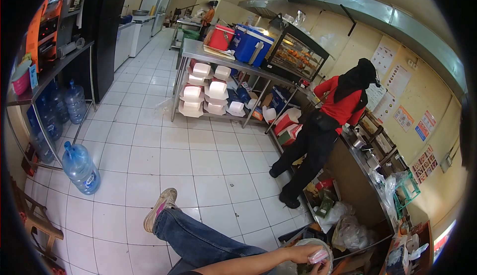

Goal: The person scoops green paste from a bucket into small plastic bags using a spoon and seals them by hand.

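Note:
My left hand [304,253] reaches in from the bottom, its fingers closed around a small pink-and-white packet [318,256]. At the bottom edge, my right hand [322,268] shows only in part, its bent fingers meeting the same packet from below. Both hands are over a round whitish tub [324,244], whose contents are mostly hidden behind them. My leg in blue jeans [203,240] stretches across the floor beside the tub.
A person in a red top [343,98] stands at the steel counter [365,178] on the right. Plastic bags [353,230] lie on its lower shelf. Takeaway boxes [217,90] fill a rack under the steel table [198,51]. A water jug [81,168] stands on the tiles, left.

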### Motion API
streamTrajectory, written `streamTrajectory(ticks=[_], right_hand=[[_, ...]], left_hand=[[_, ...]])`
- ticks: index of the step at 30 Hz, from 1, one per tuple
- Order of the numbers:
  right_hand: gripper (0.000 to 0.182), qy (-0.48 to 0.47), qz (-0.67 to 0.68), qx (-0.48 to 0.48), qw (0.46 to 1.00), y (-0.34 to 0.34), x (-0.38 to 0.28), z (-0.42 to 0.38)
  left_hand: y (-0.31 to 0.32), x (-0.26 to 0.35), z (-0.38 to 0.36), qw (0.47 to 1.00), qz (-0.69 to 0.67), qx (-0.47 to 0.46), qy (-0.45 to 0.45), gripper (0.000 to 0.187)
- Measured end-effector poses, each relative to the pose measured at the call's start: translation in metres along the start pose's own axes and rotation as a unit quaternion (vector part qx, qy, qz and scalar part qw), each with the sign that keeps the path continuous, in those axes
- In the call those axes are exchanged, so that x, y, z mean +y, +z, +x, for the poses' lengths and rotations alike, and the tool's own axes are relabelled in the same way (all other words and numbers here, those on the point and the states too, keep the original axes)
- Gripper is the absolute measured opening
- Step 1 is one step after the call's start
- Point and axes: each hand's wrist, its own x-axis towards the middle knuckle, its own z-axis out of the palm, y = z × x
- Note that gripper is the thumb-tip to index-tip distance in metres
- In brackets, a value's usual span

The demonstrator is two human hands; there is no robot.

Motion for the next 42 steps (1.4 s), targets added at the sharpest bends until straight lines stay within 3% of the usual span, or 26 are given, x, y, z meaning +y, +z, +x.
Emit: streamTrajectory(ticks=[2, 4, 6, 8, 12, 14, 15, 17, 19, 20, 21, 23, 25, 29, 31, 32, 36, 37, 40, 42], right_hand=[[0.042, 0.037, 0.125, -0.021, 0.991, 0.006, 0.026, 0.002], [0.039, 0.032, 0.170, -0.010, 0.985, 0.007, 0.000, -0.001], [0.036, 0.027, 0.214, 0.002, 0.977, 0.007, 0.000, -0.002], [0.034, 0.090, 0.266, -0.072, 0.957, 0.008, 0.024, -0.002], [0.030, 0.063, 0.266, -0.093, 0.957, 0.001, 0.006, -0.007], [0.030, 0.112, 0.328, -0.120, 0.931, 0.003, 0.018, -0.008], [0.030, 0.112, 0.327, -0.119, 0.931, -0.003, 0.003, -0.008], [0.027, 0.035, 0.184, -0.121, 0.975, -0.020, -0.042, -0.005], [0.027, 0.006, 0.153, -0.073, 0.985, -0.018, -0.031, 0.000], [0.027, -0.021, 0.119, -0.023, 0.992, -0.018, -0.019, 0.003], [0.027, 0.076, 0.156, -0.049, 0.984, -0.016, 0.019, 0.007], [0.027, 0.061, 0.132, -0.056, 0.988, -0.019, 0.029, 0.007], [0.026, 0.046, 0.108, -0.065, 0.991, -0.021, 0.027, 0.003], [0.025, 0.038, 0.157, -0.089, 0.983, -0.023, 0.015, -0.002], [0.024, 0.056, 0.167, -0.098, 0.979, -0.025, 0.008, -0.003], [0.023, 0.033, 0.157, -0.102, 0.982, -0.026, 0.004, -0.002], [0.023, -0.017, 0.125, -0.091, 0.988, -0.024, 0.024, -0.006], [0.011, 0.117, 0.309, -0.068, 0.941, -0.016, 0.017, -0.009], [0.013, 0.117, 0.207, -0.077, 0.968, -0.022, 0.006, -0.008], [0.014, 0.131, 0.190, -0.079, 0.970, -0.026, -0.018, -0.007]], left_hand=[[0.003, -0.008, 0.000, 1.000, 0.001, 0.004, -0.008, 0.032], [0.008, -0.011, -0.001, 0.994, 0.005, 0.105, 0.006, 0.042], [0.003, -0.010, 0.000, 0.996, -0.019, 0.083, -0.030, 0.046], [-0.004, -0.002, 0.000, 0.995, -0.043, 0.061, -0.068, 0.051], [-0.010, 0.008, -0.003, 0.992, 0.010, 0.063, -0.105, 0.052], [-0.010, 0.008, -0.002, 0.990, 0.032, 0.063, -0.120, 0.053], [-0.010, 0.012, -0.004, 0.992, 0.026, 0.062, -0.109, 0.051], [-0.008, 0.008, -0.005, 0.993, 0.020, 0.062, -0.099, 0.049], [-0.003, -0.007, -0.003, 0.999, 0.016, 0.038, 0.022, 0.040], [-0.001, -0.012, -0.002, 0.999, 0.017, 0.038, 0.022, 0.040], [0.000, -0.015, 0.000, 0.999, 0.007, 0.024, 0.020, 0.036], [0.001, -0.009, -0.001, 1.000, -0.006, 0.007, 0.017, 0.031], [-0.006, 0.012, -0.003, 0.999, -0.009, -0.023, -0.042, 0.036], [-0.001, -0.004, 0.000, 0.997, 0.003, -0.041, -0.061, 0.042], [0.009, -0.018, -0.002, 0.998, 0.029, 0.051, 0.029, 0.035], [0.012, -0.021, -0.003, 0.998, 0.026, 0.045, 0.025, 0.035], [-0.004, 0.013, -0.005, 0.998, 0.036, -0.003, -0.059, 0.063], [-0.006, 0.017, -0.005, 0.997, 0.025, -0.006, -0.069, 0.061], [-0.009, 0.014, 0.000, 0.994, -0.010, -0.055, -0.095, 0.057], [0.013, -0.035, -0.007, 0.998, 0.045, 0.041, -0.011, 0.053]])
